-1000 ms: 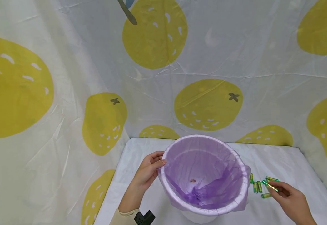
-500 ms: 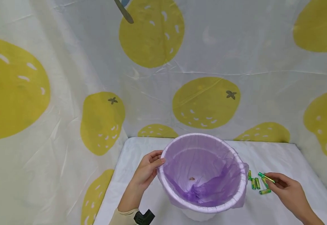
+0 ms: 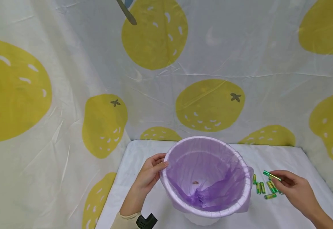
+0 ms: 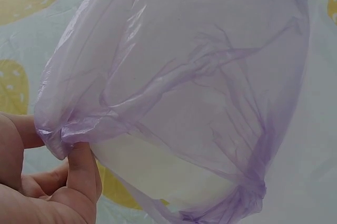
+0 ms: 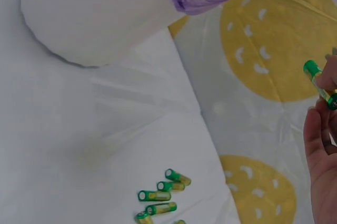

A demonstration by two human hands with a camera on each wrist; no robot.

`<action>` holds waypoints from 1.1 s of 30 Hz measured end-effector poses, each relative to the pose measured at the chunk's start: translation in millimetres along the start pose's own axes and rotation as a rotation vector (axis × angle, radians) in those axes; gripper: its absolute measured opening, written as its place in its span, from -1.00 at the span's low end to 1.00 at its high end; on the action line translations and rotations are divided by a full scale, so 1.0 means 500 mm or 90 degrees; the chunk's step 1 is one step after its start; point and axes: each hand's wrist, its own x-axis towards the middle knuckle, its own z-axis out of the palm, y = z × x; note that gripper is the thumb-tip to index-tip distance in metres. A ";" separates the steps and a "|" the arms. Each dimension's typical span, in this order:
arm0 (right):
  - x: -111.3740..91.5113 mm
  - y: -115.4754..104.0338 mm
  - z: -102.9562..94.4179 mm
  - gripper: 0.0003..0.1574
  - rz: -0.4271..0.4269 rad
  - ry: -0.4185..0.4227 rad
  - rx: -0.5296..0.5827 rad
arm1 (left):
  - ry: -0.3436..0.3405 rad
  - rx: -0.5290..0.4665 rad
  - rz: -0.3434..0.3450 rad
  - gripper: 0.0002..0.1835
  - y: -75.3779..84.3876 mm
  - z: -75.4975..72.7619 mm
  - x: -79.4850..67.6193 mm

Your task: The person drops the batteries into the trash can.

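My left hand (image 3: 149, 175) pinches the left rim of a white bin (image 3: 200, 220) between thumb and fingers. A thin purple bag (image 3: 212, 194) lines the bin and folds over its rim; in the left wrist view the purple bag (image 4: 200, 76) hangs loose down the outside. A small brown speck (image 3: 195, 182) shows at the bottom inside. Right of the bin, my right hand (image 3: 296, 192) pinches a green and yellow battery (image 3: 271, 175) above the table. Several similar batteries (image 3: 260, 187) lie beneath and beside it, also seen as loose batteries (image 5: 160, 195) in the right wrist view.
A white cloth covers the table (image 3: 295, 162). Behind and to the left hangs a pale curtain (image 3: 152, 105) with big yellow fruit prints. A black device (image 3: 147, 221) is strapped at my left wrist.
My right hand has risen a little with the battery, up off the group lying on the table. The left hand keeps its hold on the rim, and the bin has stayed put.
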 end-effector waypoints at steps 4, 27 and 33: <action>0.004 -0.012 -0.006 -0.78 -0.023 0.001 0.004 | -0.002 0.000 0.000 -0.58 -0.001 0.000 0.000; 0.059 -0.083 -0.029 -0.77 -0.117 0.005 -0.049 | -0.008 -0.010 0.002 -0.56 -0.004 0.001 -0.001; 0.072 -0.118 -0.026 -0.74 -0.151 0.005 -0.048 | -0.005 -0.011 0.004 -0.58 -0.003 -0.001 0.000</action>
